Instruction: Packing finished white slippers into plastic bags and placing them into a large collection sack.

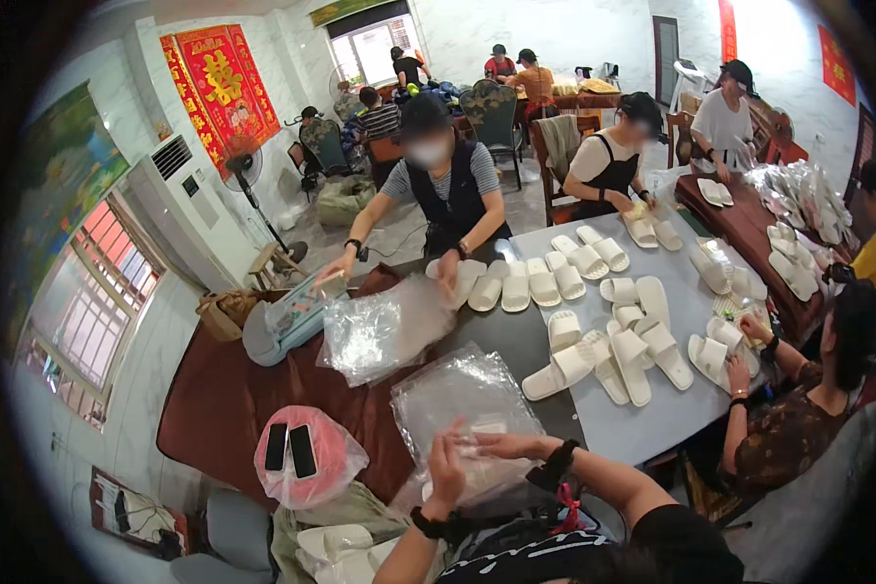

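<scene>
My left hand (pixel 446 467) is upright at the near edge of the table, its fingers closed on a clear plastic bag (pixel 492 479). My right hand (pixel 504 446) reaches across to meet it, its fingertips at the same bag. Something whitish shows through the plastic around my fingers; its shape is hard to make out. Just beyond my hands lies a stack of clear plastic bags (pixel 448 394). Loose white slippers (pixel 560 370) are heaped to my right, and more white slippers (pixel 336 545) sit in a sack below my left forearm.
Two phones (pixel 304 452) rest on a pink plastic-wrapped bundle (pixel 336 467) at left. Across the table, a masked person handles bags beside a blue-grey sealing device (pixel 282 321). Slippers in a row (pixel 516 285) line the far side. Other people handle slippers at right.
</scene>
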Action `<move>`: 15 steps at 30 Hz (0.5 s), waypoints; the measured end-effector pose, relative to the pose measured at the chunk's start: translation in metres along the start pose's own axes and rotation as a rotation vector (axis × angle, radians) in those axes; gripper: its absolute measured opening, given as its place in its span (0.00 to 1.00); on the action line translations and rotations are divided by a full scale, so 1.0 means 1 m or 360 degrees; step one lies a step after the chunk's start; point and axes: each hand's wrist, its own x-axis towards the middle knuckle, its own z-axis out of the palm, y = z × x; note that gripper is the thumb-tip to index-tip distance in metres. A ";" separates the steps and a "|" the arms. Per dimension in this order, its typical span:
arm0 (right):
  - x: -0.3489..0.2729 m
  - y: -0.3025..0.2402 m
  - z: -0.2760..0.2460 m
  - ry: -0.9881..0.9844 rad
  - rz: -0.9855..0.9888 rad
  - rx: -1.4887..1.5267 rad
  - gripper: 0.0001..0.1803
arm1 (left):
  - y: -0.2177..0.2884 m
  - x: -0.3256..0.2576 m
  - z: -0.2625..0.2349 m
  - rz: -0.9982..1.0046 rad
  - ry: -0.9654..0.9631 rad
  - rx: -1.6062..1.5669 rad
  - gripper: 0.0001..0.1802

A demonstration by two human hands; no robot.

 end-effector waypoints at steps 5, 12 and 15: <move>-0.021 -0.036 0.014 0.0468 0.0198 0.0126 0.33 | 0.000 -0.005 -0.036 0.0107 0.0250 0.0151 0.11; -0.048 -0.098 0.043 0.0893 -0.0230 -0.1637 0.55 | 0.011 -0.026 -0.032 0.0272 -0.0086 0.0291 0.12; -0.043 -0.092 0.044 0.0689 -0.0200 -0.1530 0.53 | 0.033 -0.036 -0.012 0.0319 -0.0177 0.0247 0.11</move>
